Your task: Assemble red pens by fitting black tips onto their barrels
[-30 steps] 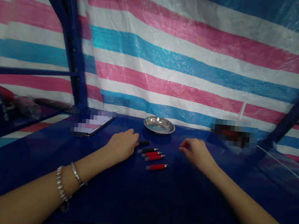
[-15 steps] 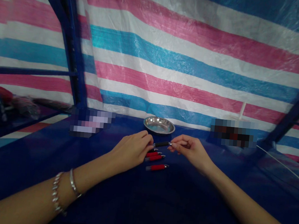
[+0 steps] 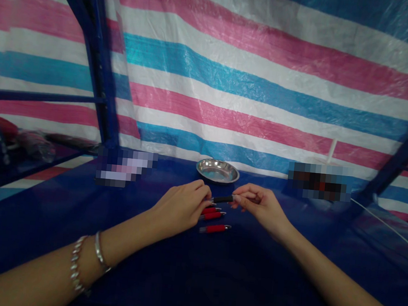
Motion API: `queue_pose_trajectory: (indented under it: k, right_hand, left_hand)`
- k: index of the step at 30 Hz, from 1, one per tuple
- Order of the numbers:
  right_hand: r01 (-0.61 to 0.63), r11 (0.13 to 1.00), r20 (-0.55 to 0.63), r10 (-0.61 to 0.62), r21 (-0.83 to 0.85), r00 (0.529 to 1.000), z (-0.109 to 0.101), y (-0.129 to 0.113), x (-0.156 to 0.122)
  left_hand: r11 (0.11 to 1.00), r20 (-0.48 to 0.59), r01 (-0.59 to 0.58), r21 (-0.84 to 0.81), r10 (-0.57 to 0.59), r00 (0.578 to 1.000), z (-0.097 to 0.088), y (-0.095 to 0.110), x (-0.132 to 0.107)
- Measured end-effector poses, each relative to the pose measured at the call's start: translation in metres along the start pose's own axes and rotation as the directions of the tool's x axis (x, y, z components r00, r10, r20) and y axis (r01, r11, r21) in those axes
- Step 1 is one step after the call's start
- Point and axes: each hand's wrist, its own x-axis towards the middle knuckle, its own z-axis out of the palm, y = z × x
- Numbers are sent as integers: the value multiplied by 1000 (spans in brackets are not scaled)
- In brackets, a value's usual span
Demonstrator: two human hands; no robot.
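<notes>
A short black pen piece [image 3: 223, 199] with a silvery tip spans the gap between my two hands. My left hand [image 3: 187, 200] is closed on its left end, and the fingers of my right hand [image 3: 257, 202] pinch its right end. Below lie several short red pen pieces with silver tips; the nearest red pen piece [image 3: 215, 228] rests apart from the others. Another red pen piece [image 3: 213, 216] lies just under my left fingers, which partly cover the rest of the row.
A shallow steel bowl [image 3: 217, 171] stands behind my hands on the blue tabletop [image 3: 192, 277]. Blurred-out items lie at the back left and back right. A white cable [image 3: 388, 226] runs along the right side. Blue metal posts and a striped sheet [image 3: 233, 79] close off the back.
Both hands keep their hold on the black pen piece. My left hand has shifted very slightly right; little else differs.
</notes>
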Motion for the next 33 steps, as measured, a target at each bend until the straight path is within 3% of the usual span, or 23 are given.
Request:
queue_pose_trajectory:
  k: [33]
  right_hand:
    - [35,999,-3,-35,-18,999,2,-3,-2]
  left_hand:
    - [999,5,26,30,-26,1000,1,0,1]
